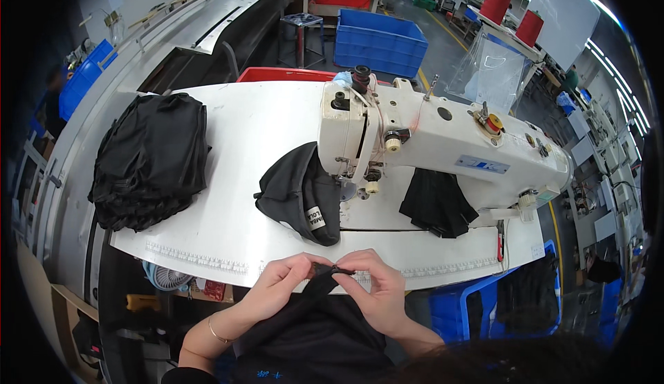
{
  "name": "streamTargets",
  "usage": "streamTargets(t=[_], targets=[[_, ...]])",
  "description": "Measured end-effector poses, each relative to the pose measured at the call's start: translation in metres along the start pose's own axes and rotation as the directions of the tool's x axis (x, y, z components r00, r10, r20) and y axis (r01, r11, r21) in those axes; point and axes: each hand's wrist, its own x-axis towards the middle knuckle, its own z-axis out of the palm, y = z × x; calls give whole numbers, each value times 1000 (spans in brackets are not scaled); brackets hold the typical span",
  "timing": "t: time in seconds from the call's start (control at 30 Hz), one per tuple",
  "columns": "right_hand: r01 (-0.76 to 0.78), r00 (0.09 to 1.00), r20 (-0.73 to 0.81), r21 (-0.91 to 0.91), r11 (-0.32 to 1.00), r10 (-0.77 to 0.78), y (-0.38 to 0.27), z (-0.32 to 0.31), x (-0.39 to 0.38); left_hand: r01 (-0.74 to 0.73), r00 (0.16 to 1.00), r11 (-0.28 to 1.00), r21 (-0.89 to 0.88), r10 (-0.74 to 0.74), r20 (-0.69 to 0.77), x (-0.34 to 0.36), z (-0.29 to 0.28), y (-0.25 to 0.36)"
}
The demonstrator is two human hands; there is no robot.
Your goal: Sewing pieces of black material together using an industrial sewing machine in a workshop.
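Held cloth (319, 286) before the table (242, 124), fabric pile (151, 159) on it at left, sewing machine (436, 131) right (bin (380, 41) behind)

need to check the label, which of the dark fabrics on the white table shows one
The middle, dark grey piece by the sewing machine; only it shows a white label, unlike the left stack and right black bundle.

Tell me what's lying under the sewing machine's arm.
Black fabric pieces lie there, their far ends covered by the arm. A dark cloth with a white label reaches the needle end; part of its edge is hidden.
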Motion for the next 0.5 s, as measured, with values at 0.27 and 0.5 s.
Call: streamTargets(t=[0.27, 0.5], targets=[[133, 989, -43, -160, 978, -141, -11, 0, -7, -413, 883, 772, 483, 468, 7, -2, 9, 7], [103, 965, -257, 189, 977, -52, 7, 9, -35, -396, 895, 911, 113, 411, -175, -16, 6, -22]])
